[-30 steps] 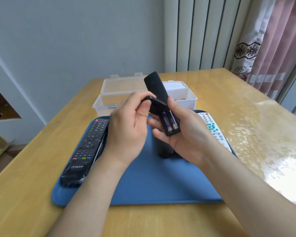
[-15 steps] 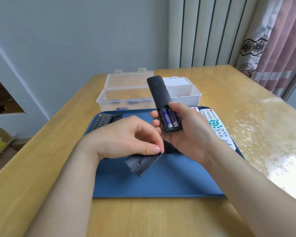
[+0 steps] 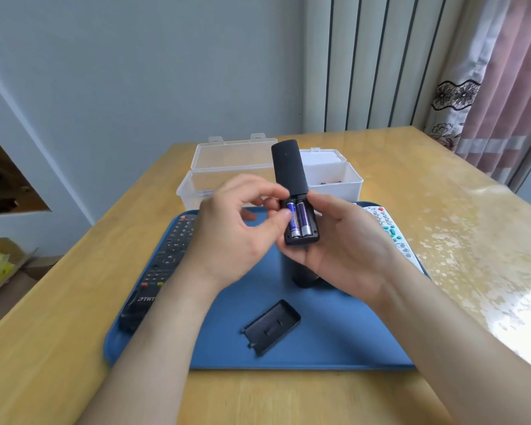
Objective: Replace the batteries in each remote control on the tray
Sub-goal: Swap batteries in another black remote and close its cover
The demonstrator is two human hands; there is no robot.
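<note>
A: Where is the slim black remote point(image 3: 288, 173) found?
B: It is held above the blue tray point(image 3: 334, 348), gripped near its lower end by the right hand point(image 3: 350, 250), whose fingers are curled round it from below. Its back is turned up, and the compartment is seen uncovered, with two batteries point(image 3: 299, 220) lying side by side inside.
A: And the left hand point(image 3: 236, 234)?
B: Its fingers are bent, and the thumb tip is set against the left one of the batteries. Whether that one is pinched cannot be told, as the hand is blurred.
A: What is laid on the tray?
B: The battery cover point(image 3: 272, 326) is laid inner side up near the front edge. A long black remote point(image 3: 166, 262) is placed along the left side and a white remote point(image 3: 393, 234) along the right. Two clear boxes point(image 3: 227, 167) are stood open on the desk point(image 3: 74, 302), just behind the tray.
</note>
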